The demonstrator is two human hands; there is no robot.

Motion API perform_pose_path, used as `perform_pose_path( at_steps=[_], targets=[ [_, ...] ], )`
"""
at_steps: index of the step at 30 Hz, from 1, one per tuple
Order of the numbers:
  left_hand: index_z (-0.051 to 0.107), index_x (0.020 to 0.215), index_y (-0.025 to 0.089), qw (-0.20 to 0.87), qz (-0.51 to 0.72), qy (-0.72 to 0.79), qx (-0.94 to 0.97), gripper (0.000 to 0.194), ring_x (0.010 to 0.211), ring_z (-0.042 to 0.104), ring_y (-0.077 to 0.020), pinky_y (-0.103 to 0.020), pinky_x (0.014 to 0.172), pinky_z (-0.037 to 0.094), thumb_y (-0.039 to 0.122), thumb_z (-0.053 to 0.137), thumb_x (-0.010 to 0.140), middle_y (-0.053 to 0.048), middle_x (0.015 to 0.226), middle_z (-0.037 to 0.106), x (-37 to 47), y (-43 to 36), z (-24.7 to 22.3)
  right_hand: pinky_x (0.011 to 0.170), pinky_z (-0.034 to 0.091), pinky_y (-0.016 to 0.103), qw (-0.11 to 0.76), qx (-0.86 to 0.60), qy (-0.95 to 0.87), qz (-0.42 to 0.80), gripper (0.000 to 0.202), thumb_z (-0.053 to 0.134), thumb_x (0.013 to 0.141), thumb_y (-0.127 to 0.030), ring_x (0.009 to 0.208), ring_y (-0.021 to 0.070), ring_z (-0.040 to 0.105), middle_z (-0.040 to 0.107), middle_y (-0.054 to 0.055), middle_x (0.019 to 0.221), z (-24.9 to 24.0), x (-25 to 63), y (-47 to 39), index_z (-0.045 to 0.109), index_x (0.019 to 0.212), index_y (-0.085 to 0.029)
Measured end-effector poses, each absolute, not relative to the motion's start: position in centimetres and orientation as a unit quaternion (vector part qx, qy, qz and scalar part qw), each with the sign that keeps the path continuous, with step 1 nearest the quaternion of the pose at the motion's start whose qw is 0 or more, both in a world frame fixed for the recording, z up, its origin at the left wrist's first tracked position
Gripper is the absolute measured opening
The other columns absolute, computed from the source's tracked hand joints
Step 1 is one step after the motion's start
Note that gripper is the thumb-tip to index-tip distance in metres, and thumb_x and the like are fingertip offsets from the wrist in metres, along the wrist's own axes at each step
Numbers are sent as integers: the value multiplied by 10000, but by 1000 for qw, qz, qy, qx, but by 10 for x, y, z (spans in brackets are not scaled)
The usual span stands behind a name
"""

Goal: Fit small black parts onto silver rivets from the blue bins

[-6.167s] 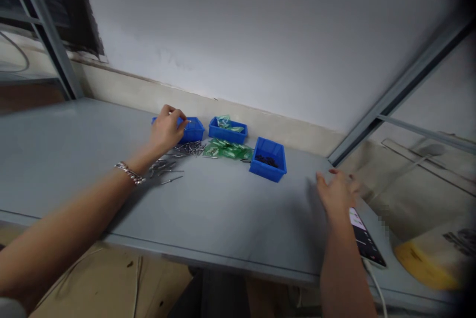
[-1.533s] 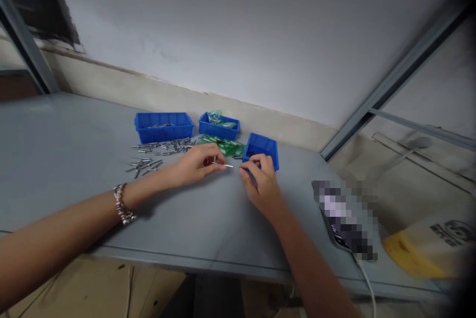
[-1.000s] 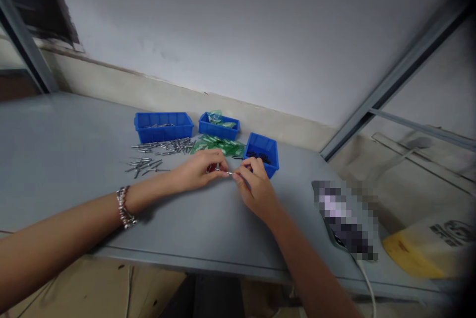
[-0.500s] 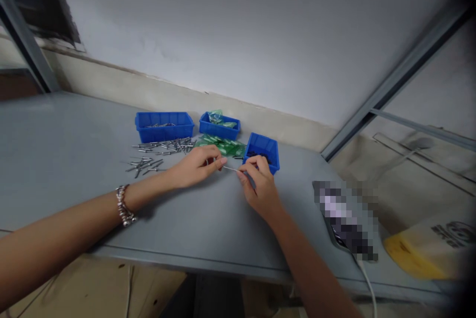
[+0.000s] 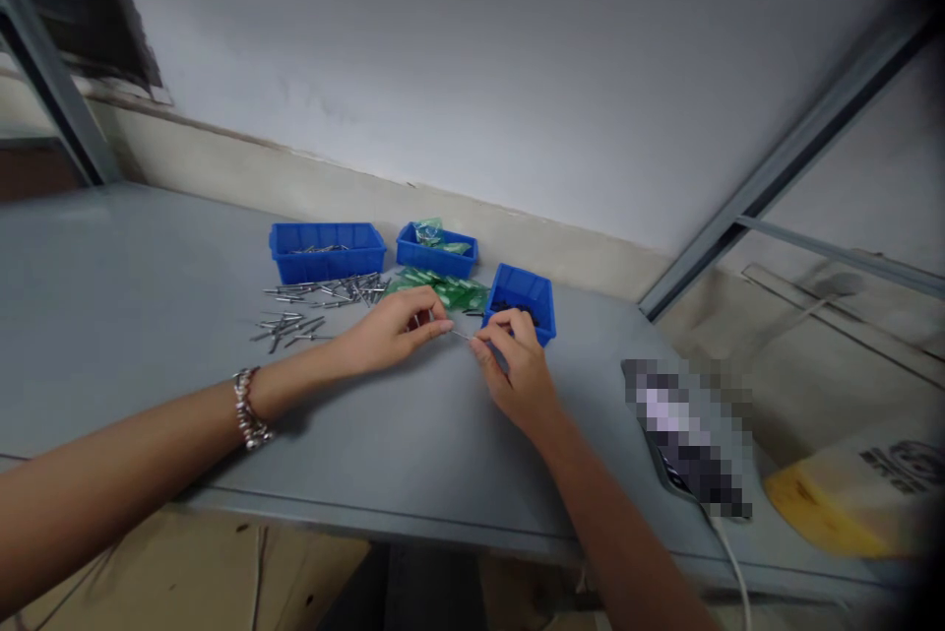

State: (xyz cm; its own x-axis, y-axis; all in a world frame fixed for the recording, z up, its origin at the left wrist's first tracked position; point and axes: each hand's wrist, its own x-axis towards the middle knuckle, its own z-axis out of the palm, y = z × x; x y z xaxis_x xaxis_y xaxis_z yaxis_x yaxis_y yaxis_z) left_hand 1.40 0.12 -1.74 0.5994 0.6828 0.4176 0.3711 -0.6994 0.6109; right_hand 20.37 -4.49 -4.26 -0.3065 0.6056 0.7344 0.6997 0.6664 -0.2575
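Observation:
My left hand [image 5: 395,334] pinches the head end of a thin metal pin [image 5: 459,335] just above the grey table [image 5: 148,296]. My right hand [image 5: 515,365] meets it from the right, fingertips closed on the pin's tip; anything small between those fingers is hidden. Right behind my right hand stands a blue bin [image 5: 521,299] with small dark parts. A loose heap of metal pins [image 5: 317,301] lies left of my left hand, in front of another blue bin [image 5: 326,251] with a few pins in it.
A third blue bin [image 5: 435,253] with green packets stands at the back, and more green packets [image 5: 443,289] lie in front of it. A phone [image 5: 690,436] with a white cable rests at the right. A yellow-and-white bag [image 5: 849,493] sits beyond the table's right edge.
Six seconds ago my left hand was at the pin bin and my right hand by the phone. Both have since met at the table's middle on one pin; over the last second they barely shift.

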Motion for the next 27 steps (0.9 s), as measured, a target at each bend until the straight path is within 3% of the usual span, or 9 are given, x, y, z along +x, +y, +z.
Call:
perform_pose_path(
  at_steps=[12,18,27],
  targets=[
    [541,683,128,246,297,303,872,321,698,464,-129,-275,667,390,326,382,878,-38,762,495,13,-5,-10,738,405,323,457,-382,-800,-72,93,464,862,-199,814,178,468,465,53,823,-45,205,-43,528,800,-174],
    [523,708,125,251,329,291,862,282,704,464,-128,-271,666,394,323,402,868,-41,760,505,14,-1,-15,768,406,351,446,-417,-789,-69,119,493,859,-280,847,195,465,485,60,859,-44,205,-43,554,816,-188],
    [551,770,131,234,314,314,865,276,696,464,-129,-259,634,390,338,399,873,-37,773,512,13,-1,-14,741,415,338,469,-391,-790,-61,101,470,850,-205,802,179,472,468,51,822,-43,205,-43,526,768,-183]
  ],
)
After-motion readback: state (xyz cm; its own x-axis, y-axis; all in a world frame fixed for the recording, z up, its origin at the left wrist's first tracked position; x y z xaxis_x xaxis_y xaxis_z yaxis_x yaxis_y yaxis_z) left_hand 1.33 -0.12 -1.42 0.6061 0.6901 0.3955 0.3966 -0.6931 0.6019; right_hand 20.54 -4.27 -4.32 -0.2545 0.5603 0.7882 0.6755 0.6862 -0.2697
